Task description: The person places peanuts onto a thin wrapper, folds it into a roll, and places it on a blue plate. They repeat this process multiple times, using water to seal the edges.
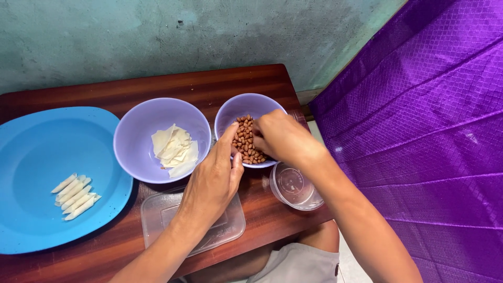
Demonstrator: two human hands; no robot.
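A small lavender bowl (234, 111) of brown peanuts (245, 140) stands at the right of a dark wooden table (209, 86). My right hand (283, 137) reaches into this bowl from the right, fingers curled down among the peanuts. My left hand (214, 177) rests against the bowl's near left rim, thumb up along it; whether it grips the rim I cannot tell. A larger lavender bowl (141, 126) to the left holds pale thin wrapper pieces (174, 148).
A big blue plate (47, 152) at the left carries several small white rolled sticks (76, 191). A clear plastic lid (157, 215) lies under my left wrist, and a clear round tub (294, 186) sits by the table's right edge. Purple cloth (419, 131) hangs at the right.
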